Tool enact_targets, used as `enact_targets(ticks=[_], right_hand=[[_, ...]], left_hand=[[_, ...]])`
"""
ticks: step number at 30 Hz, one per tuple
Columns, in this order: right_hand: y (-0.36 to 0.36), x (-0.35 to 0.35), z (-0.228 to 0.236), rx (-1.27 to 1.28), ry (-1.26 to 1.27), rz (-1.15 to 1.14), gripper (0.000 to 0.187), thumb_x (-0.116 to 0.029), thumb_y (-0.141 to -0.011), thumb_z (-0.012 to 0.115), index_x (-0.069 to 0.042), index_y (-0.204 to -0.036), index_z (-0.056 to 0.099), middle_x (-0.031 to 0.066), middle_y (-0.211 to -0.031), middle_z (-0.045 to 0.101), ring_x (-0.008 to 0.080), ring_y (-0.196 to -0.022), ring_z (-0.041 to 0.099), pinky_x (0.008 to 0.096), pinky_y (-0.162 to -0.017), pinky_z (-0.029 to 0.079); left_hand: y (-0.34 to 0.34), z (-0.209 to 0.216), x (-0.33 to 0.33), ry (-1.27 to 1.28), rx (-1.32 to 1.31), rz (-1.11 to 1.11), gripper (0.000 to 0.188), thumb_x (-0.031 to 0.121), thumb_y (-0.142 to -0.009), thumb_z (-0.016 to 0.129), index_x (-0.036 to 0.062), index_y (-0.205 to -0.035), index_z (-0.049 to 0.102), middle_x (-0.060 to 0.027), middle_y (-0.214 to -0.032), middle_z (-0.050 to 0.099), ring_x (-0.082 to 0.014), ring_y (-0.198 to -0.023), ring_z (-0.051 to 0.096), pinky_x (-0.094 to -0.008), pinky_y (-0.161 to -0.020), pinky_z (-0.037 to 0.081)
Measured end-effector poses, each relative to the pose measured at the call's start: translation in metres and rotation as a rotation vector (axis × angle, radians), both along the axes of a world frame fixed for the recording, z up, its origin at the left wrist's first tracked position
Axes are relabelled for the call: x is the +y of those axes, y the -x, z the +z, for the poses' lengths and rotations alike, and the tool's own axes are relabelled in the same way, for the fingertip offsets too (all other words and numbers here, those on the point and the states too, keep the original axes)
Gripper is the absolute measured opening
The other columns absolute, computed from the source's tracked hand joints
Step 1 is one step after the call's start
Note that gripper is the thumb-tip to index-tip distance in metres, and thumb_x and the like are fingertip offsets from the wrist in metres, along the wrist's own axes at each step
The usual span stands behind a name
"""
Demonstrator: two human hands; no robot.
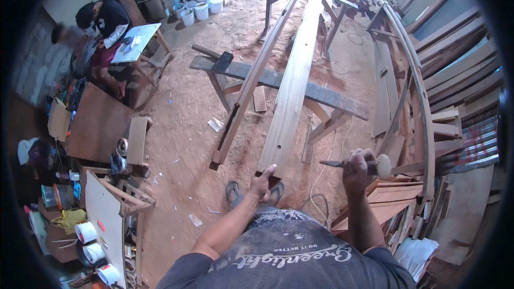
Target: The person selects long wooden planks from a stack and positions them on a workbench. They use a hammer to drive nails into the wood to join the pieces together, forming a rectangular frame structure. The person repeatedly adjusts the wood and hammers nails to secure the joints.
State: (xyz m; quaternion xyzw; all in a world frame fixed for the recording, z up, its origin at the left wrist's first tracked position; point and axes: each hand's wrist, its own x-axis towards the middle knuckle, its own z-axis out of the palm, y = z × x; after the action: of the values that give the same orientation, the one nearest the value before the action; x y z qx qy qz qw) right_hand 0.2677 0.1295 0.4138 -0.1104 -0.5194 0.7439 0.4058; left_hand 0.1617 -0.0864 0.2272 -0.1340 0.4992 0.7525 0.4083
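Standing at the near end of a long pale plank (pixel 289 109), a person touches it with the left grip (pixel 261 184), thumb up against the end edge and fingers partly curled; whether it clasps the wood I cannot tell. The right grip (pixel 357 167), raised right of the plank, is closed around a pointed tool (pixel 333 164) whose tip faces left. A pale rounded end (pixel 384 166) shows past the knuckles; whether it belongs to that tool is unclear.

The plank lies across a sawhorse (pixel 342 103), its near end jutting past the near edge. A slotted beam (pixel 249 86) crosses the same sawhorse on the left, and a dark object (pixel 223 62) sits near its left end.

Several white buckets (pixel 201 12) cluster on the floor (pixel 176 144) at the upper left; their contents are too small to tell. More pails (pixel 85 232) line the left edge of a white-topped counter (pixel 107 219), insides unclear. Beyond its far left corner stands a clear tub (pixel 63 195) with something orange inside.
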Motion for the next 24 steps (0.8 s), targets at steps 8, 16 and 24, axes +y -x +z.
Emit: enact_targets(ticks=[8, 16, 24], right_hand=[[-0.067, -0.004, -0.036, -0.150, 0.024, -0.158, 0.018, -0.005, -0.098, 0.058, -0.010, -0.084, 0.046, -0.0014, -0.069, 0.044, 0.0076, -0.057, 0.041, 0.0250, -0.053, 0.037], [-0.085, -0.006, -0.051, -0.444, -0.075, -0.284, 0.020, -0.008, -0.098, 0.060, -0.011, -0.083, 0.046, -0.0023, -0.064, 0.043, 0.0074, -0.053, 0.040, 0.0242, -0.050, 0.035], [-0.082, -0.005, -0.073, -0.534, -0.114, -0.276, 0.017, -0.014, -0.100, 0.060, -0.011, -0.087, 0.049, -0.0028, -0.065, 0.045, 0.0079, -0.055, 0.045, 0.0259, -0.053, 0.039]], left_hand=[[-0.027, 0.050, 0.012, -0.904, -0.959, 0.247, 0.042, 0.037, -0.089, 0.080, 0.0004, -0.107, 0.069, -0.0115, -0.100, 0.074, -0.0205, -0.086, 0.075, -0.0295, -0.072, 0.066], [-0.018, 0.011, 0.007, -0.875, -1.085, 0.369, 0.042, 0.037, -0.091, 0.077, -0.0027, -0.103, 0.071, -0.0127, -0.095, 0.077, -0.0189, -0.082, 0.076, -0.0270, -0.072, 0.066], [-0.016, 0.027, 0.010, -0.517, -0.554, 0.109, 0.053, 0.044, -0.094, 0.073, -0.0027, -0.117, 0.065, -0.0132, -0.103, 0.073, -0.0212, -0.085, 0.074, -0.0301, -0.076, 0.065]])
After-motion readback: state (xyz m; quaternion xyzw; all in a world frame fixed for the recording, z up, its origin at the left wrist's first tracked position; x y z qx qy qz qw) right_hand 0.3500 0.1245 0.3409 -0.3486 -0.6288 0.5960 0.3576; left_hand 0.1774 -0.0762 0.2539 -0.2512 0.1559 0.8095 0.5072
